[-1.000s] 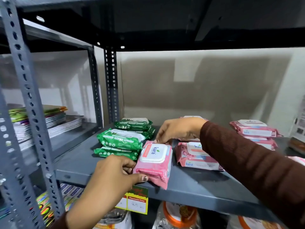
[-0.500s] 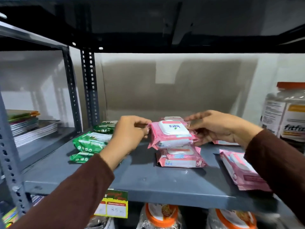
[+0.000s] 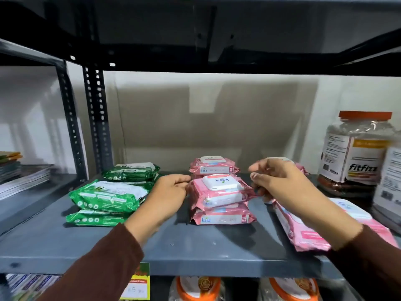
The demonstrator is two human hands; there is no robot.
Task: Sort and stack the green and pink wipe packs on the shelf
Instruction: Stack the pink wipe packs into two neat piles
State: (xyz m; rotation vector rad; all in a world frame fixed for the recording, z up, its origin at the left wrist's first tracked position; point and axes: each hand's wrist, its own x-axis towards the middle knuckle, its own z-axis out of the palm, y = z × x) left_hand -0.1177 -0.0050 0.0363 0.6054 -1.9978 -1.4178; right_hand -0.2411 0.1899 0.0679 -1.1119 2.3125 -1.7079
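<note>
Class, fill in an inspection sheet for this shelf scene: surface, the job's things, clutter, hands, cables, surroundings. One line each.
Surface: grey metal shelf, bare at the front.
Job's things: green wipe packs stacked at left; top pink pack lies on a lower pink pack; another pink stack behind; loose pink pack at right.
Clutter: fitfizz jar at far right.
Hands: left hand and right hand touch the top pink pack's ends.
Cables: nothing seen.
Surroundings: books on the neighbouring shelf; orange-lidded jars and a price tag below.
</note>
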